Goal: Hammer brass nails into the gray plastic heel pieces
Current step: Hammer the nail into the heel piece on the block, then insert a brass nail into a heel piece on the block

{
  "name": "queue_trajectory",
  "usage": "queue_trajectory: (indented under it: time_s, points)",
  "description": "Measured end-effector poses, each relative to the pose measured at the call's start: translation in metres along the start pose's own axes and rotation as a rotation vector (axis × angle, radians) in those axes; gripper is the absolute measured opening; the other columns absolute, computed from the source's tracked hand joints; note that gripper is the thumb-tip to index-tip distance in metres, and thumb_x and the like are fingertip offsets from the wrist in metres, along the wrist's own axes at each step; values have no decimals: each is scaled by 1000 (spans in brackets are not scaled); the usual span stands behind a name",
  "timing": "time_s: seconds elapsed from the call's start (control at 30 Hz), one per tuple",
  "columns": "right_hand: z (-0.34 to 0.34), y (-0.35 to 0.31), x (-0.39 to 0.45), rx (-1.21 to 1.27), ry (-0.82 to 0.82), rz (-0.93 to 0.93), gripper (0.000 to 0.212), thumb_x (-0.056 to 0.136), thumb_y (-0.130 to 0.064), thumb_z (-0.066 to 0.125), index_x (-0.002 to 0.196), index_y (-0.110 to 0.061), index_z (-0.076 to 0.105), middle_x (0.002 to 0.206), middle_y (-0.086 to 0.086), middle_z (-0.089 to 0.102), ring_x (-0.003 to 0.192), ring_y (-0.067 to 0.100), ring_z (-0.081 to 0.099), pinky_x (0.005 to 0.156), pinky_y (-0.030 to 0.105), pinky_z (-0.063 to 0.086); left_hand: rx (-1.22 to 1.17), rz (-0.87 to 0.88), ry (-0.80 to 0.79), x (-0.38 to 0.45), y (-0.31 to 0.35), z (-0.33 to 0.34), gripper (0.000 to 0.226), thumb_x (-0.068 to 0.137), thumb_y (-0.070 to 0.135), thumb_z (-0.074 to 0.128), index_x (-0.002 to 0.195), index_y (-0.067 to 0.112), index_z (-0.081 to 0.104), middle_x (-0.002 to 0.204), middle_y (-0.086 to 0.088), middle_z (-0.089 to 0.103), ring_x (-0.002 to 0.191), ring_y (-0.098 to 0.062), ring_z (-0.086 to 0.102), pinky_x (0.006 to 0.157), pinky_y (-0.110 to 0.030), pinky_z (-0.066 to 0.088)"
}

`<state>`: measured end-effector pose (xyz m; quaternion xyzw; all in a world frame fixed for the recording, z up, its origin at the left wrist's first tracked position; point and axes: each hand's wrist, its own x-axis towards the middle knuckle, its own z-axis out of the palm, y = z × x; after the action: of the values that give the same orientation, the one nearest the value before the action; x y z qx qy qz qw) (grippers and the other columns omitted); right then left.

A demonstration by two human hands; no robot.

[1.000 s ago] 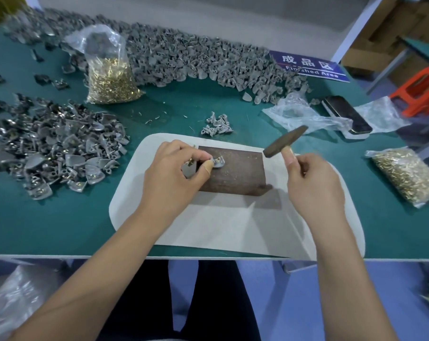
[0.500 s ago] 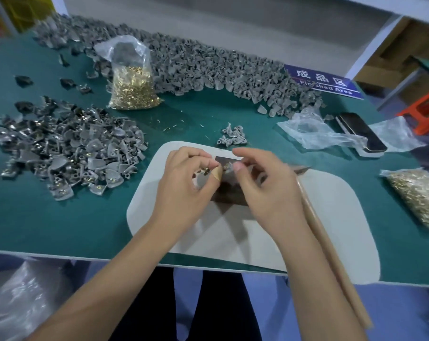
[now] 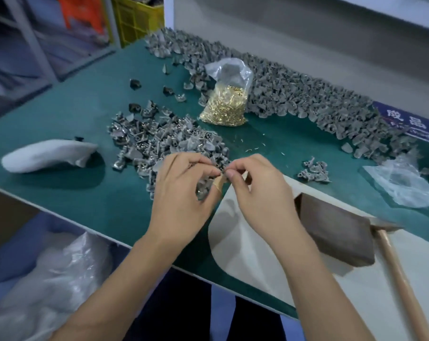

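Both hands meet above the green table (image 3: 90,193): left hand (image 3: 181,193) holds gray heel pieces (image 3: 203,189), right hand (image 3: 255,190) pinches at them; hammer (image 3: 400,274) lies right.

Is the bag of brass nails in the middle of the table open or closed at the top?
Open. The bag of brass nails stands upright, its clear plastic mouth loose and spread above the nails, with no tie showing.

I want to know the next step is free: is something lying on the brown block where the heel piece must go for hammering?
Nothing visible lies on the brown block; its top shows bare. The hammer rests beside it, and both hands hold the heel piece left of it.
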<state>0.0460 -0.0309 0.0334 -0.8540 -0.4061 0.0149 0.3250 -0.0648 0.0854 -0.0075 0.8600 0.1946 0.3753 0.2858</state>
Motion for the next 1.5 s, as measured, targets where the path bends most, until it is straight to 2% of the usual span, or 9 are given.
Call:
queue_trajectory:
  time_s: [0.3,0.5,0.6,0.7,0.87,0.97,1.1,1.27,1.5]
  points:
    - [44,-15,48,-94,64,-32,13,102,-29,60,106,-29,72,105,-12,61,104,11,56,75,31,44,141,-106,10,5,-33,-12,19,92,28,71,110,21,70,116,6,61,119,-23,51,102,-42,39]
    - [15,8,44,13,123,-13,9,99,-27,64,100,-32,72,97,-17,66,90,6,60,78,33,52,72,-40,38,-10,-24,-19,16,92,23,71,107,20,70,112,6,62,114,-20,52,102,-35,38]
    - [-22,37,38,33,236,37,10,98,-27,64,95,-35,70,91,-20,68,86,1,61,78,28,51,-73,-85,-77,-15,-4,-15,23,92,33,66,114,30,65,99,19,63,104,-3,52,88,-22,43]
    - [-52,73,29,-6,191,157,13,96,-30,65,86,-37,68,84,-22,70,81,5,64,76,34,54,-227,-184,-251,-10,18,-2,25,93,52,55,117,48,55,89,22,63,91,3,56,70,-19,44]
    - [-73,115,14,-68,66,280,22,95,-30,66,75,-39,66,78,-24,68,77,2,62,66,25,47,-78,-108,-493,15,35,40,23,94,47,62,116,48,55,96,25,60,90,13,54,67,-7,37]
    - [-72,123,6,-59,68,265,24,99,-34,63,76,-36,63,73,-15,67,73,4,59,59,25,39,70,-50,-563,33,38,64,31,96,36,63,125,44,56,100,21,60,89,4,57,74,-21,49]
    - [-69,123,4,31,133,213,22,101,-32,60,84,-25,71,75,-7,69,75,14,62,68,34,48,187,23,-564,51,41,80,28,99,27,61,126,34,62,110,13,58,96,-11,62,80,-34,52]
    - [-75,126,1,246,267,227,24,101,-29,60,81,-22,73,71,-10,67,67,6,57,63,24,43,264,40,-587,63,46,83,6,98,33,62,98,35,68,95,10,56,96,-13,59,70,-32,40]
    - [-77,131,2,408,415,333,23,101,-30,59,86,-24,76,66,-18,67,64,3,59,68,27,47,420,93,-667,66,53,91,15,106,38,44,109,31,57,111,9,53,114,-15,50,82,-38,46]
